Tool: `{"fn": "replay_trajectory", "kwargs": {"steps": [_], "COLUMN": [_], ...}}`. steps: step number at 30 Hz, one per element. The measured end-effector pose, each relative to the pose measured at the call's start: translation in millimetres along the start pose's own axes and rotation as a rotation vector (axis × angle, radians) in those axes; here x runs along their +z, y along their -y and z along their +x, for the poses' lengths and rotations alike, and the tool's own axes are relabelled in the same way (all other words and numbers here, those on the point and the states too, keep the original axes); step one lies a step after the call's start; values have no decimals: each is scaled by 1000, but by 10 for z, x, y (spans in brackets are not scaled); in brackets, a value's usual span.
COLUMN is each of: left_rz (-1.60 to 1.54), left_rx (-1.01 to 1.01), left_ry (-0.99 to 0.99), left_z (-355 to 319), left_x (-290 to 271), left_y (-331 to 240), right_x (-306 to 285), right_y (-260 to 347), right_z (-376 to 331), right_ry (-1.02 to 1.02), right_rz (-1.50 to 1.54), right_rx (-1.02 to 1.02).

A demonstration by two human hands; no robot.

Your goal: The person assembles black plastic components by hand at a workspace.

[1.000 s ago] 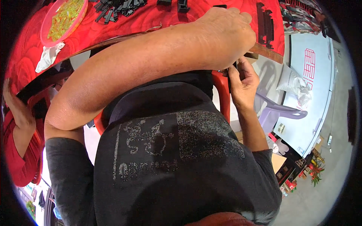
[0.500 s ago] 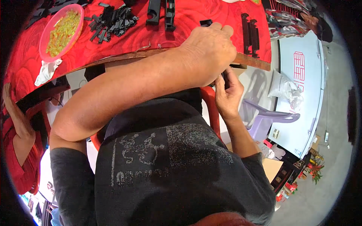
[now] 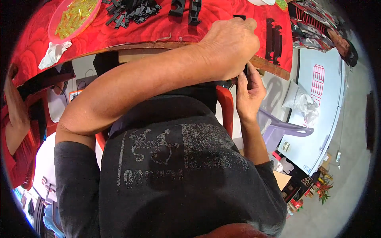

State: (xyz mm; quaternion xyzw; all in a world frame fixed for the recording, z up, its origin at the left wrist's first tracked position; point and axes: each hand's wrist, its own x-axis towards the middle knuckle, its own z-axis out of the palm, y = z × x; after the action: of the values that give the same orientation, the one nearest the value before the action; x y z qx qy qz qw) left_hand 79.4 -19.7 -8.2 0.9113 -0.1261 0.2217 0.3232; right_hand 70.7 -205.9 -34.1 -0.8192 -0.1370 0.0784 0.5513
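Observation:
My left forearm reaches across my body to the table's front edge. Bent at the wrist, my left hand (image 3: 234, 45) shows its back, with the fingers curled under; what they grip is hidden. Just below it, off the table edge, my right hand (image 3: 252, 93) pinches a narrow black part (image 3: 246, 70) between thumb and fingers, mostly covered by the left hand. A small black piece (image 3: 239, 17) shows just beyond my left knuckles; I cannot tell whether it joins the held part. To the right of the left hand lie long black notched strips (image 3: 274, 41) on the red tablecloth (image 3: 139, 35).
Small black pieces (image 3: 133, 12) lie heaped on the table, beside a pink bowl (image 3: 52, 36) of yellow-clear pieces and a crumpled tissue (image 3: 53, 53). Two bigger black parts (image 3: 194, 12) lie mid-table. A purple chair (image 3: 278, 131) stands right; another person's arm (image 3: 16, 107) is at left.
The view has shifted, so the table sits higher and farther right. Both hands stay together, with the left still above the right and the black part still in the right.

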Motion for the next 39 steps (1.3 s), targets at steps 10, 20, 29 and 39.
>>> {"fn": "replay_trajectory", "kwargs": {"steps": [10, 20, 29, 39], "left_rz": [46, 4, -84, -99], "left_rx": [-11, -25, 32, 56], "left_ry": [115, 257, 488, 283], "left_z": [161, 252, 391, 339], "left_x": [-70, -186, -417, -139], "left_y": [22, 1, -47, 0], "right_x": [-39, -96, -133, -170], "right_y": [-1, 77, 37, 16], "right_z": [0, 19, 83, 95], "right_ry": [17, 17, 9, -13], "right_rz": [20, 17, 74, 68], "right_rx": [94, 135, 52, 27]}}
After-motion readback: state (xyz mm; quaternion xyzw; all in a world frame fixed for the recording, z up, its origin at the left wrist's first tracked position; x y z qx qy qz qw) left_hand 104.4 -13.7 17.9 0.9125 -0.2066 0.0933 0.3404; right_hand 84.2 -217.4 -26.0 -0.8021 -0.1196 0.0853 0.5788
